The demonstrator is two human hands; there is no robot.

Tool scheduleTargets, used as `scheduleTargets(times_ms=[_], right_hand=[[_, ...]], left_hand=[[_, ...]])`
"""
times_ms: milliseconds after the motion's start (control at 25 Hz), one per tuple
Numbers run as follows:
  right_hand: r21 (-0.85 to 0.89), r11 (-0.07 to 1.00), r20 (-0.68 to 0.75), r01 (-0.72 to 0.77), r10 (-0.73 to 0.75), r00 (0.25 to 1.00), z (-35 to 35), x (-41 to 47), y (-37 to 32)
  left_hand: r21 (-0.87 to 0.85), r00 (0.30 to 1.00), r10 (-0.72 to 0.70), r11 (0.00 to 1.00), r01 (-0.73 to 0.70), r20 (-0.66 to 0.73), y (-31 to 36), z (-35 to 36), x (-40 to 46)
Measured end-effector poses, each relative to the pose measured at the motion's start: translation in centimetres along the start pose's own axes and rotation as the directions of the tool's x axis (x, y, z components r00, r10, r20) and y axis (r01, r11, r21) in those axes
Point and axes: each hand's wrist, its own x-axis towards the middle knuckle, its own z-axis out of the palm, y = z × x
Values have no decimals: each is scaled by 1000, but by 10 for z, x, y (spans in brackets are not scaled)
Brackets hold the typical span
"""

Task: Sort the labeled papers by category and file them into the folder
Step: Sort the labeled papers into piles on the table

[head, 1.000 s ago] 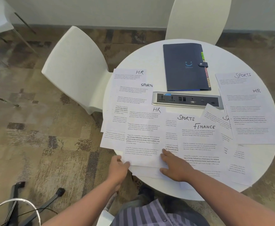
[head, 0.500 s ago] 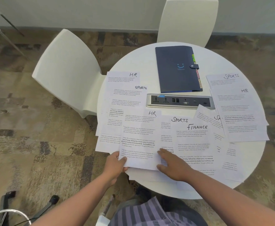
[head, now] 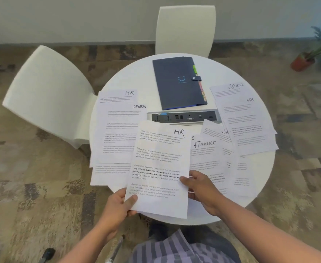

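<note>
Both bare forearms reach forward from the bottom of the view. The left hand (head: pixel 117 205) is curled, its thumb lying on top and its fingers tucked underneath in a pinching grip. The right hand (head: pixel 201 188) sits slightly farther forward, its thumb pointing left and its fingers loosely bent.

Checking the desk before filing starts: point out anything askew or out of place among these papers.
The sheets lie in loose, overlapping heaps with categories mixed: at the left an HR sheet sits under a SPORTS sheet, likewise at the right. One sheet by the socket strip lies tilted. The folder is shut, strap fastened. No damage shows.
</note>
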Motion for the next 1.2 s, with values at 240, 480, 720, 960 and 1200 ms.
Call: scheduleTargets(times_ms=[240, 480, 720, 960, 1200], right_hand=[[-9, 999, -111, 38, -38, 993, -54, -13, 7], [-56, 996, -54, 73, -76, 996, -139, -18, 13], [-17, 991, -18, 130, -130, 991, -228, -15, 8], [-3, 988, 21, 151, -151, 988, -260, -10, -4], [16, 985, 58, 173, -174, 983, -246, 1, -17]], left_hand=[[10, 994, 71, 997, -72, 81, 10, 68, 0], [-45, 990, 135, 990, -137, -43, 30, 155, -3], [18, 979, 178, 984, -177, -98, 35, 245, -20], [-15, 970, 171, 984, -176, -172, 41, 280, -31], [-133, 988, 106, 984, -121, -111, 55, 270, -20]])
